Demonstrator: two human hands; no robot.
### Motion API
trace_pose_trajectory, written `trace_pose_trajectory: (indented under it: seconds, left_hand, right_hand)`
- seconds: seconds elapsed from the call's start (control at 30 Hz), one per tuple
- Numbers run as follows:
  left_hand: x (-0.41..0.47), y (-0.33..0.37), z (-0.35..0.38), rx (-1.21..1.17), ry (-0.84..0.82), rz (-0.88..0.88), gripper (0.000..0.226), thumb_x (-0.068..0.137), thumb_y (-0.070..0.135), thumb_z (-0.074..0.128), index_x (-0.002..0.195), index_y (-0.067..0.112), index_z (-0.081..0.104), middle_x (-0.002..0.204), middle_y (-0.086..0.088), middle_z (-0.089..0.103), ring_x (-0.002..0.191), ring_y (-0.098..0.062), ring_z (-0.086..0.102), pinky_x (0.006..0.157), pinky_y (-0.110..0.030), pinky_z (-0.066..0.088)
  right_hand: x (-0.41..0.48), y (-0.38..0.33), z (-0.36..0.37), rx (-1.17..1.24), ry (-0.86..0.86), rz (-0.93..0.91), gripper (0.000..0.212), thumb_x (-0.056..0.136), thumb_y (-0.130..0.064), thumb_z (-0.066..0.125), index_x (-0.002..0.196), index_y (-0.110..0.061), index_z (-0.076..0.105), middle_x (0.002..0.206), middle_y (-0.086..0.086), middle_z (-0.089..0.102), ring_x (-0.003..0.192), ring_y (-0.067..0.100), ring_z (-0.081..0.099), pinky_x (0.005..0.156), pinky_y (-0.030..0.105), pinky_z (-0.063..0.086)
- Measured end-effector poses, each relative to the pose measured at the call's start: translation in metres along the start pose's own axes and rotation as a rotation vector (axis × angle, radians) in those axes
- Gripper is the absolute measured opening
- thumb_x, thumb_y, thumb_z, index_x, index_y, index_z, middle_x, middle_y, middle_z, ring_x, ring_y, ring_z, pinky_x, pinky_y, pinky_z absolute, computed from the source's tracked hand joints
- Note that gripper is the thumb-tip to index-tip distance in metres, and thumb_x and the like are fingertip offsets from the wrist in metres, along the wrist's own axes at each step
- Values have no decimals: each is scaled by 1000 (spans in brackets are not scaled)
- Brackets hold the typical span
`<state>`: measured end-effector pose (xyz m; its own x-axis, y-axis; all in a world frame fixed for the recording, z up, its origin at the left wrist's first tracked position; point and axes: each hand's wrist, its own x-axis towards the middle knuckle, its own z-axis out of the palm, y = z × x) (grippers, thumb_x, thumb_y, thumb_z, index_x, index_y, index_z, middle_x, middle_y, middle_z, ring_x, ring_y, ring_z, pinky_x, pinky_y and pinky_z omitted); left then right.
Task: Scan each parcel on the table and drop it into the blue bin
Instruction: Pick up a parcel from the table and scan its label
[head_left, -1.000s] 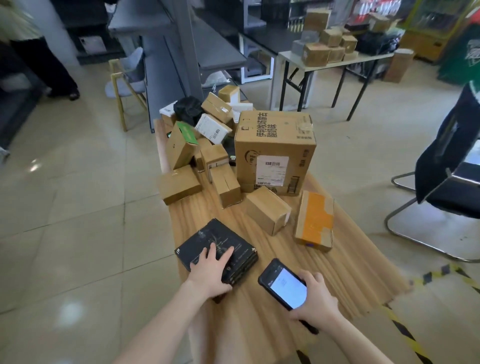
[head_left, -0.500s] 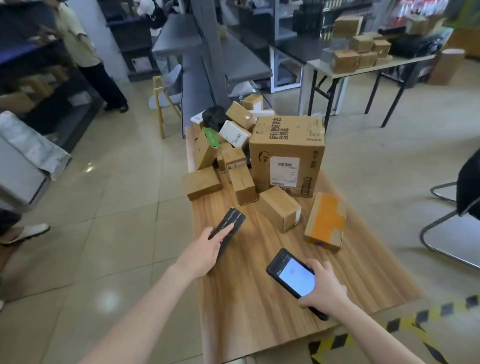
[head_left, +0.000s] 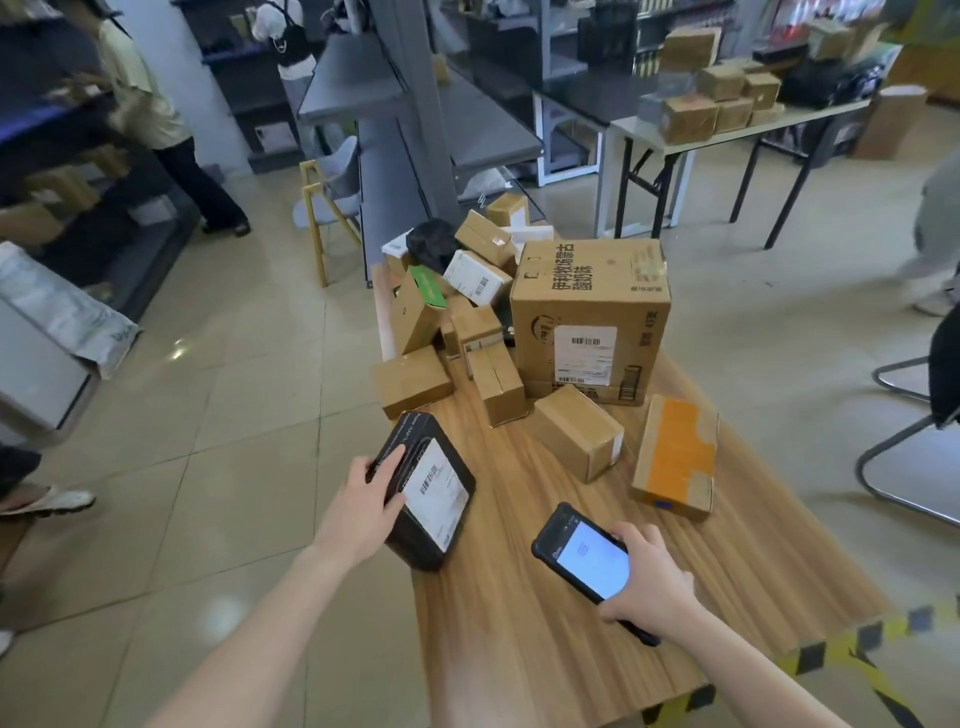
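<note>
My left hand (head_left: 363, 506) grips a flat black parcel (head_left: 431, 488) at the left edge of the wooden table (head_left: 545, 623). The parcel is turned so its white barcode label faces up. My right hand (head_left: 652, 582) holds a black handheld scanner (head_left: 584, 561) with a lit screen, to the right of the parcel and low over the table. Farther back lie several cardboard parcels: a small brown box (head_left: 579, 431), an orange-taped box (head_left: 675, 457) and a large carton (head_left: 589, 317). No blue bin is in view.
A grey shelving unit (head_left: 395, 130) stands behind the table. A second table (head_left: 727, 124) with boxes is at the back right, a chair frame (head_left: 909, 457) at the right. A person (head_left: 150, 119) stands at shelves on the left. Yellow-black floor tape (head_left: 852, 665) runs near the table's corner.
My left hand lifted the black parcel off the table, tipped it on edge and turned it over, so the label now faces up. The scanner hand stayed about where it was.
</note>
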<state>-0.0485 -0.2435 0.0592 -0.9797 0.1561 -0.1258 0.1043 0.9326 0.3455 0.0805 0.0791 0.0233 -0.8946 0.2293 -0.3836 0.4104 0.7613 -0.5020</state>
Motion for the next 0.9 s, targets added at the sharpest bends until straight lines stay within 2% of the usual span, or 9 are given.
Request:
trace_pose_trajectory:
  seconds: [0.1,0.2,0.33,0.43,0.6,0.73,0.77,0.83,0.9]
  left_hand:
    - [5,-12,6,-215,-20,-39,56,100,39,45,150,42,20,139,-1,41,115,-23,53,96,-35,45]
    - [4,-18,23,-358,-87,-42,54,100,35,44,147,48,20,140,2,50,125,-22,48,105,-43,42]
    - [2,-19,52,-423,-200,-70,58,102,32,41,147,55,12,147,5,44,130,-21,45,108,-38,38]
    - [5,-17,73,-424,-268,-69,60,103,25,38,150,49,9,153,4,36,132,-21,44,109,-35,35]
    - [10,-19,98,-339,-352,-57,65,98,23,47,154,29,13,153,-3,34,132,-22,42,107,-30,35]
    - [36,-21,88,-116,-233,43,67,86,37,57,146,31,28,153,3,18,132,-23,38,101,-34,43]
    - [46,-20,85,-61,-223,114,70,85,40,57,147,33,27,156,5,12,138,-23,31,106,-36,40]
    - [64,-16,82,72,-263,275,73,86,42,54,151,37,20,161,6,3,148,-22,5,119,-41,23]
    - [77,-11,83,213,-343,389,72,92,44,48,153,41,10,163,6,-4,149,-21,-10,121,-48,10]
  right_hand:
    - [8,-7,4,-13,-7,12,100,49,-43,83,134,-33,30,104,-12,27,96,6,36,84,34,37]
    - [15,-14,6,-28,-18,31,102,51,-42,83,137,-32,30,105,-11,27,96,7,38,88,35,39]
    - [22,-18,11,-42,-39,75,102,53,-40,83,139,-31,29,109,-11,29,98,8,40,95,39,41]
    - [24,-19,15,-52,-62,122,101,53,-39,83,139,-31,29,117,-8,33,104,11,45,95,40,41]
    - [27,-17,20,-67,-86,171,98,48,-40,79,135,-31,34,109,-10,30,92,10,43,82,37,37]
    - [32,-19,22,-56,-78,219,100,45,-39,78,135,-34,33,107,-11,31,92,10,43,82,36,36]
    - [33,-19,22,-51,-75,227,101,46,-39,78,135,-35,33,107,-11,31,92,10,43,82,36,36]
    - [34,-21,23,-43,-68,243,101,46,-38,79,136,-35,32,109,-11,31,93,9,42,82,36,36]
    - [33,-23,25,-48,-64,256,101,48,-38,81,136,-34,32,109,-10,31,93,9,42,83,36,36]
